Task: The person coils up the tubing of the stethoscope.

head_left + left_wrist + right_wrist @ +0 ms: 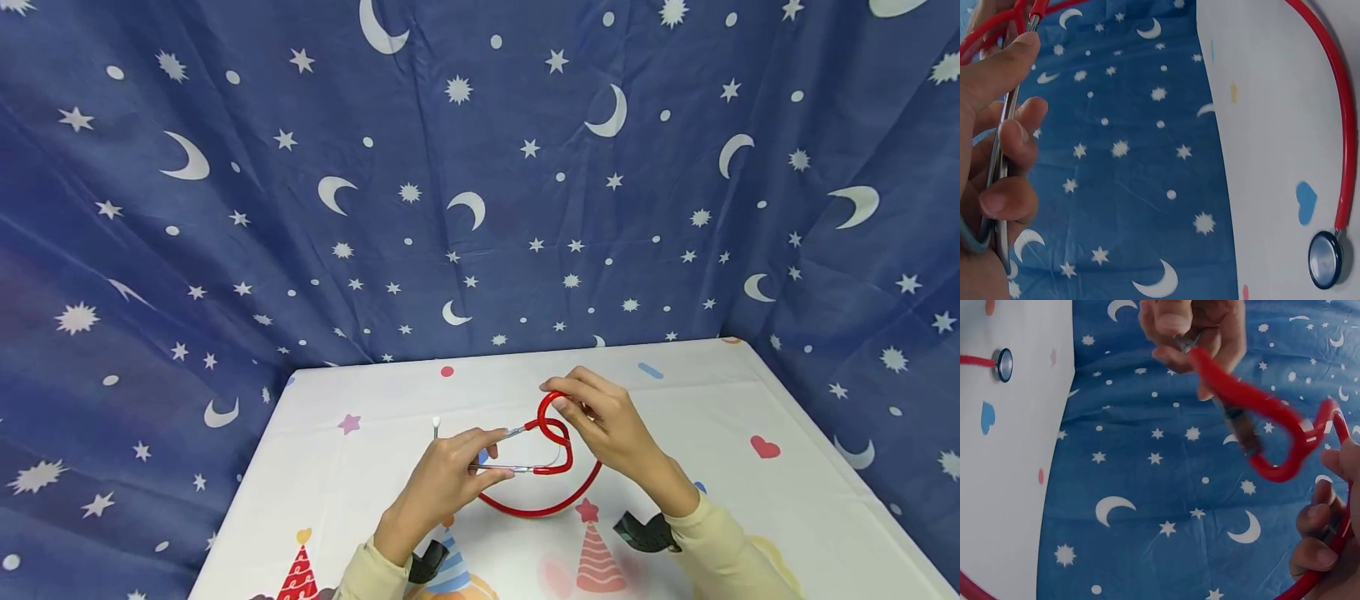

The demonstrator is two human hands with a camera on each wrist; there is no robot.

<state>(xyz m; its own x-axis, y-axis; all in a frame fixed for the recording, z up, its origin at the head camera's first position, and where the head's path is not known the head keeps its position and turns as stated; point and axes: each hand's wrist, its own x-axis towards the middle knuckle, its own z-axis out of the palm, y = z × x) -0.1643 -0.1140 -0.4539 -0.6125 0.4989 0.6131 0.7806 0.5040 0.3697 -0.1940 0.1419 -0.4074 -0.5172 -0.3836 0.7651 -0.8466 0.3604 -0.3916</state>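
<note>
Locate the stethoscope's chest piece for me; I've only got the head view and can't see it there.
Observer: Left wrist view has it: the chest piece lies on the white tabletop, at the end of the red tube.
Operator: Anything showing of its face?
Observer: Yes, same view: the face looks silvery.
Operator: Right grip: are the fingers round the tube underneath? The back of it blocks me.
Observer: Right wrist view shows fingers curled round the tube.
</note>
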